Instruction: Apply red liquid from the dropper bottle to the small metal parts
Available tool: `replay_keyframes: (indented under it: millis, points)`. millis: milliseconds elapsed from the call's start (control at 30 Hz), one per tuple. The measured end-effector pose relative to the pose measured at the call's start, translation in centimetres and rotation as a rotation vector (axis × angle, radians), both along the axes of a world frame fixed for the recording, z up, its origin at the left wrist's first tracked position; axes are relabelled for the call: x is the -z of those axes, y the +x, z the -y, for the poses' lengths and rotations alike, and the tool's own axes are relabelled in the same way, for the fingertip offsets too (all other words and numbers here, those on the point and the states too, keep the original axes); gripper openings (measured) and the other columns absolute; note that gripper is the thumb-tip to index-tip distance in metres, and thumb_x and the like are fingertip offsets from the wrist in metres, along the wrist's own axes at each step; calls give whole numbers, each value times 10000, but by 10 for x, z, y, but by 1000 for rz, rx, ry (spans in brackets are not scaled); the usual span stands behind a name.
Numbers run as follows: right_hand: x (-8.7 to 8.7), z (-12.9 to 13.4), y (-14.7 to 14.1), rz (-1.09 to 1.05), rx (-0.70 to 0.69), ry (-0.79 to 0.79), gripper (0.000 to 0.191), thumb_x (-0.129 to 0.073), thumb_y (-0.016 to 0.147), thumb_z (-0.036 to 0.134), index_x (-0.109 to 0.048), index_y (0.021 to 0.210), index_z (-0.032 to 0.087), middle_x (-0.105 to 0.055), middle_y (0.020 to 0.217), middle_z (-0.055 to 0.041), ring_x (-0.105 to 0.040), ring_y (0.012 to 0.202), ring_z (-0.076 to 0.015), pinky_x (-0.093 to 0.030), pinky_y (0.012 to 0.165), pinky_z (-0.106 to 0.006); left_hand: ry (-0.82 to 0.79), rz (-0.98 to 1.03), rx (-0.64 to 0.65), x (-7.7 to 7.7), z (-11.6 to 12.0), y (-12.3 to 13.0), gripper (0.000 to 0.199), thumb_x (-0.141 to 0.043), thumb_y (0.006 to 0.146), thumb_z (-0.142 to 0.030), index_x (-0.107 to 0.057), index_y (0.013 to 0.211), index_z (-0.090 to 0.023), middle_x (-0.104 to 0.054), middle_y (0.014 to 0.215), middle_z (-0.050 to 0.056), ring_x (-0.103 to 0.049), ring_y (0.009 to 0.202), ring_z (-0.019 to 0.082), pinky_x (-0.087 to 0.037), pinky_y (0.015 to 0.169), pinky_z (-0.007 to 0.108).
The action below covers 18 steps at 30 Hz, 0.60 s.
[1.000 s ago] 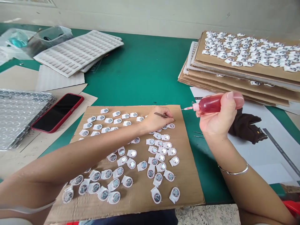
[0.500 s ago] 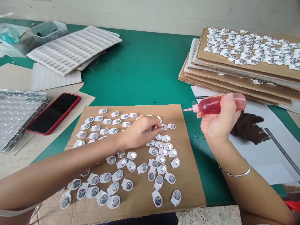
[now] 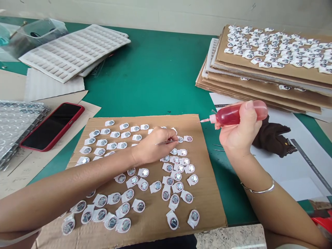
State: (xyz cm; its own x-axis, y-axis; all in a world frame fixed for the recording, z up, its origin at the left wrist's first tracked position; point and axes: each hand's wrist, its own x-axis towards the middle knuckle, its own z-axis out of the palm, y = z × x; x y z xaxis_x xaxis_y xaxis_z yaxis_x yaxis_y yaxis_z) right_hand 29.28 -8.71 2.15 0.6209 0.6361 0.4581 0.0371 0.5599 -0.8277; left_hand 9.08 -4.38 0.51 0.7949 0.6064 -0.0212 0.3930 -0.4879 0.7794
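My left hand [image 3: 159,147] is pinched around a slim pointed metal tool [image 3: 166,142], its far end at a small round metallic part [image 3: 180,139] on a white tab. Whether it touches that part is hidden by my fingers. Many such parts lie spread over a cardboard sheet [image 3: 207,204]. Raised beyond the sheet's right edge, my right hand [image 3: 240,129] is wrapped around a squeeze bottle [image 3: 230,114] of red liquid. The bottle lies nearly level, its fine needle tip pointing left over the sheet's far right corner, apart from the parts.
Stacked cardboard sheets [image 3: 220,74] bearing similar parts stand back right. A dark brown cloth-like item [image 3: 272,136] lies on white paper near two thin metal prongs [image 3: 218,148]. At left are a red-cased phone [image 3: 52,126], bubble wrap [image 3: 18,128], white moulded trays [image 3: 75,52] and a clear box [image 3: 41,34].
The whole view has shifted slightly, so things appear a little further left. Both hands keep their grips, and the left stays at about the same part.
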Motion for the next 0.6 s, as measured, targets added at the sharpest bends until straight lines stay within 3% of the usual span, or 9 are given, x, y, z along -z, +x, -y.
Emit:
replay_keyframes:
  millis: [400, 600]
  points:
    - [5, -2, -3, 9, -18, -61, 199, -538, 819, 345, -514, 664, 222, -550, 484, 49, -564, 373, -148, -354, 265, -244, 48, 2, 22, 0, 2, -1, 170, -474, 804, -120, -633, 748, -139, -630, 653, 12, -521, 548, 85, -383, 518, 234]
    - [11, -1, -8, 13, -119, -162, 184, -589, 791, 364, -540, 671, 233, -574, 480, 38, -577, 410, -156, -374, 307, -257, 135, 16, 72, -1, 4, 1, 189, -448, 761, -45, -569, 651, -140, -568, 587, 12, -478, 525, 93, -359, 510, 262]
